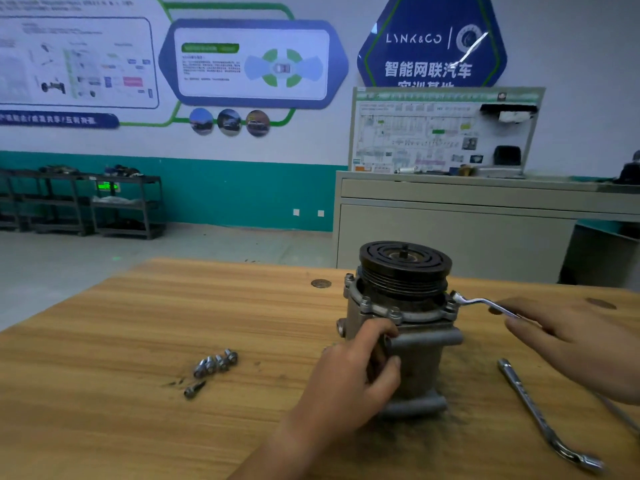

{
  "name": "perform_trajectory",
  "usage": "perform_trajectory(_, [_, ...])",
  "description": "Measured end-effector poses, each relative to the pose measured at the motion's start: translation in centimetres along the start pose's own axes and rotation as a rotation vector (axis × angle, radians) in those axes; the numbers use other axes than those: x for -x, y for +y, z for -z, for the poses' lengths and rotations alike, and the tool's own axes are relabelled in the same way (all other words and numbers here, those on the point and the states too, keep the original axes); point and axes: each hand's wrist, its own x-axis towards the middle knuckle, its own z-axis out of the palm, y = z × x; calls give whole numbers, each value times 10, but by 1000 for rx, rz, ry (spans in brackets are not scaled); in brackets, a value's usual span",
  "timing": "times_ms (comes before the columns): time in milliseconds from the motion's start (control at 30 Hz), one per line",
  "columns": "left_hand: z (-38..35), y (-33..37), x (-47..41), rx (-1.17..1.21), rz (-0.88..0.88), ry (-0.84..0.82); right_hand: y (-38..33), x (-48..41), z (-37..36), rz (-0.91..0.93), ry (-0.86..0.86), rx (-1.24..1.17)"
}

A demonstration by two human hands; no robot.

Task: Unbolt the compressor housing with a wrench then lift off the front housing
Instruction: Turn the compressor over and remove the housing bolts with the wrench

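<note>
A grey compressor stands upright on the wooden table, its black pulley on top. Bolts ring the front housing flange below the pulley. My left hand grips the compressor body from the near left side. A silver offset wrench sits with its ring end on a bolt at the flange's right edge. My right hand holds the wrench handle between thumb and outstretched fingers.
Several removed bolts lie on the table to the left of the compressor, one more nearer me. A long ratchet handle lies at the right. A grey cabinet stands behind the table.
</note>
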Motion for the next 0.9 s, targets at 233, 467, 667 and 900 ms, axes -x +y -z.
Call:
perform_trajectory(233, [1, 1, 0, -14, 0, 4, -10, -8, 2, 67, -48, 389])
perform_trajectory(467, [1, 3, 0, -1, -6, 19, -24, -10, 4, 131, -96, 771])
perform_trajectory(667, [0, 3, 1, 31, -12, 26, -11, -25, 3, 123, -93, 873])
perform_trajectory(900, [1, 1, 0, 39, -8, 10, -9, -70, -22, 159, 61, 740])
